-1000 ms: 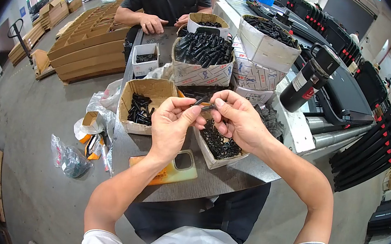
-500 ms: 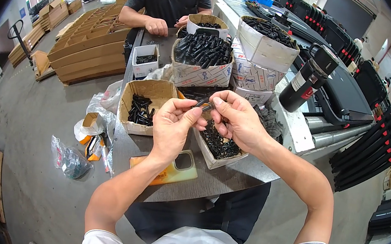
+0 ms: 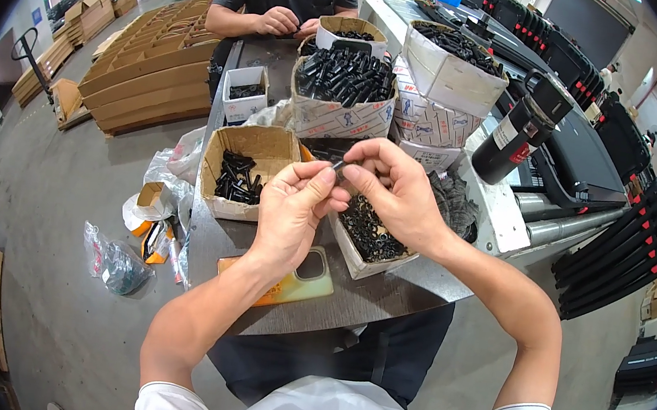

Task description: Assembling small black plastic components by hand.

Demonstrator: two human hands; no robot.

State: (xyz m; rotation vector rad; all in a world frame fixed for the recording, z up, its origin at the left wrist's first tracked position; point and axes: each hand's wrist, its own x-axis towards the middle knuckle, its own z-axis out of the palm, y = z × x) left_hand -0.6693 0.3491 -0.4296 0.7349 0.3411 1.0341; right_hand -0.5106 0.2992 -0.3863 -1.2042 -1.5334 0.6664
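Over the table (image 3: 370, 300), left hand (image 3: 292, 207) and right hand (image 3: 398, 195) close together, fingers (image 3: 318, 185) pinched on black part (image 3: 339, 167).

We have open air above the brown box (image 3: 258, 145); straight ahead the heaped carton (image 3: 346, 120) blocks us, and room behind our right hand (image 3: 396, 195) looks tight, though partly hidden.

Two hands (image 3: 285, 212) in the foreground; one phone case (image 3: 304, 288) near the surface's (image 3: 386, 302) front edge; one black bottle (image 3: 505, 152); at least six open boxes (image 3: 342, 121)
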